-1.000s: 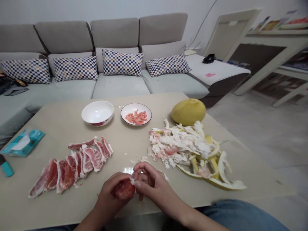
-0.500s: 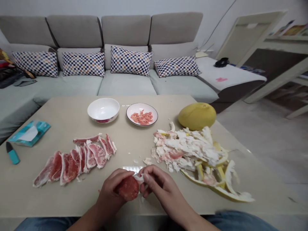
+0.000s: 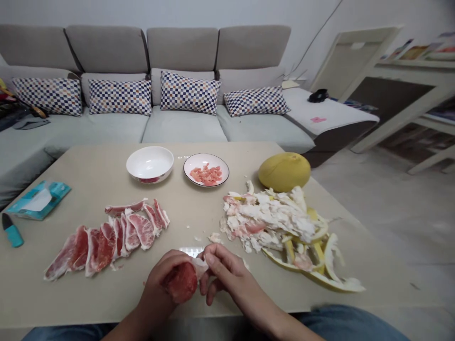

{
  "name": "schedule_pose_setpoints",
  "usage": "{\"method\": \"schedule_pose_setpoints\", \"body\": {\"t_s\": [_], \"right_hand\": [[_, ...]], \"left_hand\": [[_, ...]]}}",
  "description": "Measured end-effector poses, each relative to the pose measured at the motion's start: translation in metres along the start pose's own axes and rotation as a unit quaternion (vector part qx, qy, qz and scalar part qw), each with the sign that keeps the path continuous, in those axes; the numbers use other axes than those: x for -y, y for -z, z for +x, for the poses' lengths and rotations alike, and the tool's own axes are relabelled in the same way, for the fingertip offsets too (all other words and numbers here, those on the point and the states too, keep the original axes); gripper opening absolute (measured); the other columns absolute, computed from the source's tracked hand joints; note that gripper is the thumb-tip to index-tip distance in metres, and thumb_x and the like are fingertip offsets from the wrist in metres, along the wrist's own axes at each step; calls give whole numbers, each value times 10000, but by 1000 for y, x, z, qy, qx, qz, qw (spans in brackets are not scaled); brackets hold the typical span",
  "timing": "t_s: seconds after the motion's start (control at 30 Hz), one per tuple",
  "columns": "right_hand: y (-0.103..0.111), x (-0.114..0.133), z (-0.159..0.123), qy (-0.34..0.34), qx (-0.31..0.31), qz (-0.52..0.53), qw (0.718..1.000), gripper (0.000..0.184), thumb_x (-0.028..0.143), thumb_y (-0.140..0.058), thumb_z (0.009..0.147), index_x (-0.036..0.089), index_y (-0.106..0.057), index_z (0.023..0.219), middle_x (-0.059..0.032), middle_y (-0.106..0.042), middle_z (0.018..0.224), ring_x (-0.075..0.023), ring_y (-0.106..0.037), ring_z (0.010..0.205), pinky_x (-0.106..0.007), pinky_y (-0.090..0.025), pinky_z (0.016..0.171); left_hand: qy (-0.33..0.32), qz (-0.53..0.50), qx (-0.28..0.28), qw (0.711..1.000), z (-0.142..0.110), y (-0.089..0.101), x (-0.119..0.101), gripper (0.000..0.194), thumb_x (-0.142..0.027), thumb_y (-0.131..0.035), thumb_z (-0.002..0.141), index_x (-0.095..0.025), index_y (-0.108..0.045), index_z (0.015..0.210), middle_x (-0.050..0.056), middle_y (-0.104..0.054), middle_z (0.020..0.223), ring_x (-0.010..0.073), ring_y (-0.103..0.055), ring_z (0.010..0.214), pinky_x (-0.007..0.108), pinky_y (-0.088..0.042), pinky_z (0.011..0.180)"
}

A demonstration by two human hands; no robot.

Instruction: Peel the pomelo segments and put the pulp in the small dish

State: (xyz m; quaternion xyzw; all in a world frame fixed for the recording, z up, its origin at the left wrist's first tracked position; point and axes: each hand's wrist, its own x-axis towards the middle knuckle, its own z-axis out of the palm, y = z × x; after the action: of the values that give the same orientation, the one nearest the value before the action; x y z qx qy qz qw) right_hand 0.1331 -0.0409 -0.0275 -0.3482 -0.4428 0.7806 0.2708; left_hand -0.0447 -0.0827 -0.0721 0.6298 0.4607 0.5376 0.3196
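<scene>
A piece of deep-red citrus flesh (image 3: 182, 282) sits low in the scene, at the near side and a little left of the middle. It is thick and rounded, with its bare red face showing and its left part hidden by the left hand (image 3: 161, 277) curled around it. At its upper right edge, a thin, whitish, translucent strip of membrane (image 3: 200, 266) spans to the right hand (image 3: 222, 274), pinched between thumb and finger, its far end partly covered.
</scene>
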Motion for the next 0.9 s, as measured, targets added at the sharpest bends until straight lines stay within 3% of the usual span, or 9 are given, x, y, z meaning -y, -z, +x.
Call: {"method": "schedule_pose_setpoints", "body": {"t_s": [0.13, 0.23, 0.4, 0.5, 0.57, 0.7, 0.8, 0.9], "right_hand": [[0, 3, -2, 40, 11, -41, 998, 452, 615, -572, 800, 194, -493, 944, 12, -563, 708, -128, -579, 617, -233, -478, 529], [0, 1, -2, 50, -21, -134, 990, 386, 538, -637, 791, 182, -538, 906, 13, -556, 684, -107, -539, 570, -214, -441, 520], [0, -5, -1, 86, -54, -167, 981, 359, 493, -552, 862, 156, -582, 738, -3, -518, 706, -99, -522, 566, -208, -416, 505], [1, -9, -1, 104, -61, -177, 977, 362, 468, -531, 880, 158, -578, 700, 3, -497, 697, -91, -501, 558, -199, -395, 492], [1, -11, -1, 113, -63, -189, 974, 370, 455, -526, 887, 161, -567, 666, 5, -486, 690, -88, -489, 558, -196, -384, 489], [2, -11, -1, 123, -67, -200, 970, 377, 449, -540, 881, 164, -578, 638, -4, -499, 696, -103, -493, 601, -198, -380, 504], [3, -11, -1, 115, -61, -173, 976, 379, 464, -530, 880, 160, -606, 666, -5, -511, 700, -100, -492, 585, -205, -377, 508], [4, -13, 0, 75, -60, -134, 986, 389, 497, -553, 849, 158, -608, 667, 17, -489, 624, -91, -467, 518, -209, -351, 486]], "left_hand": [[11, 3, 3, 1000, -1, -1, 0, 373, -72, -695, 704, -274, -660, 1015, 37, -690, 915, 184, -655, 822, 254, -515, 717], [34, -2, 4, 999, 0, -1, -1, 368, -90, -718, 689, -273, -675, 1004, 35, -688, 919, 185, -654, 826, 247, -515, 712], [136, -56, -1, 989, -2, -3, 1, 289, -192, -770, 669, -260, -712, 944, 36, -688, 933, 204, -635, 865, 272, -504, 760], [237, -159, -15, 958, -7, -7, 4, 365, -365, -803, 634, -219, -710, 956, 59, -683, 916, 223, -624, 836, 292, -493, 737], [302, -257, -31, 917, -12, -10, 5, 489, -463, -800, 613, -206, -686, 1013, 70, -680, 900, 224, -623, 807, 302, -484, 718], [370, -383, -43, 845, -18, -14, 3, 541, -489, -779, 645, -200, -653, 1086, 87, -682, 893, 215, -627, 798, 301, -468, 713], [387, -409, -54, 825, -17, -11, 3, 513, -475, -755, 687, -193, -643, 1100, 92, -682, 899, 194, -631, 763, 277, -471, 667], [382, -412, -81, 823, -13, -6, 4, 428, -478, -693, 755, -198, -641, 1076, 65, -676, 850, 163, -631, 689, 269, -485, 640]]}}
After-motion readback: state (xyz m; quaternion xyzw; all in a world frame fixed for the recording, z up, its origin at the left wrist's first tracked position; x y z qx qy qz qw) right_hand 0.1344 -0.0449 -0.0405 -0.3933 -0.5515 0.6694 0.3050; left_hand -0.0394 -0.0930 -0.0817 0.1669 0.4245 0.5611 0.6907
